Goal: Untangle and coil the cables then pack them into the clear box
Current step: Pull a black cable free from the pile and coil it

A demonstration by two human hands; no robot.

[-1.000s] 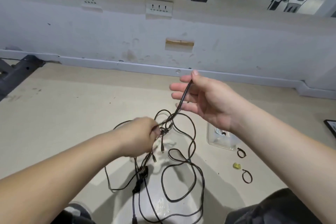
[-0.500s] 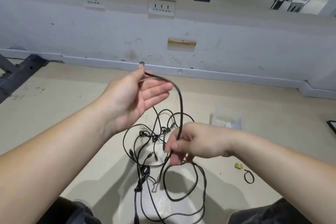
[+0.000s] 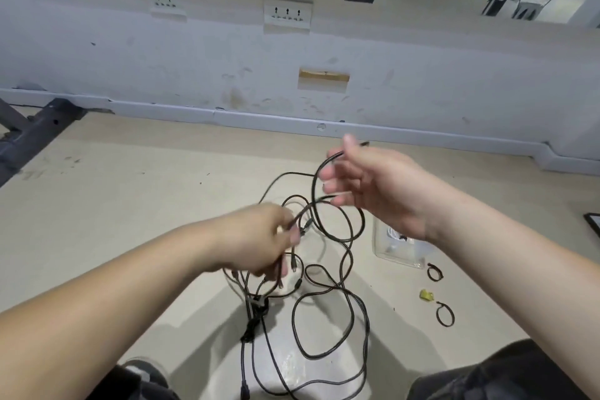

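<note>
Coiling one strand off the tangled cables [image 3: 255, 315]
Left hand [image 3: 256, 240] fingers pinch the strand to feed it, and right hand [image 3: 376, 188] fingers curl round its raised loop. The tangle lies on the floor at 6 o'clock, the clear box [image 3: 397, 248] at 3.

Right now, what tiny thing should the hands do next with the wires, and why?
Probably the left hand should slide along the cable and pass another length up to the right hand, adding a loop. The right hand holds one raised loop, the left pinches the cable just below it, and most of it lies tangled on the floor.
</note>
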